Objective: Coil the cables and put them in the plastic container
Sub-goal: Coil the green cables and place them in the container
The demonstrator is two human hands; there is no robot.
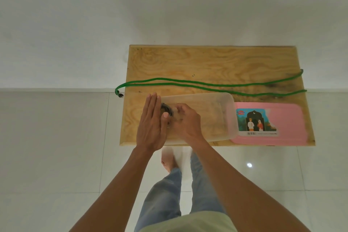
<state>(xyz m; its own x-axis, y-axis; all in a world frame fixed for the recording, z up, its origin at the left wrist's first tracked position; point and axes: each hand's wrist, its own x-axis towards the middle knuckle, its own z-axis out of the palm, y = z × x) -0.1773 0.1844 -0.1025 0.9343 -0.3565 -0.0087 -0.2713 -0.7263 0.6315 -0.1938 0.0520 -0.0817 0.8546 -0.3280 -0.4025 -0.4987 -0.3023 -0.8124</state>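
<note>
Hands at the clear plastic container (216, 117) on the wooden table (207, 62), with a dark coiled cable (166, 110) at its left end.

The left hand (151, 124) is flat, fingers straight and together, pressed against the container's left end. The right hand (185, 120) reaches into the container with curled fingers beside the dark coil; whether it grips the coil cannot be told. The green cable (207, 84) lies uncoiled in long loops across the table behind the container, overhanging both sides. A pink lid (282, 124) lies just right of the container.
</note>
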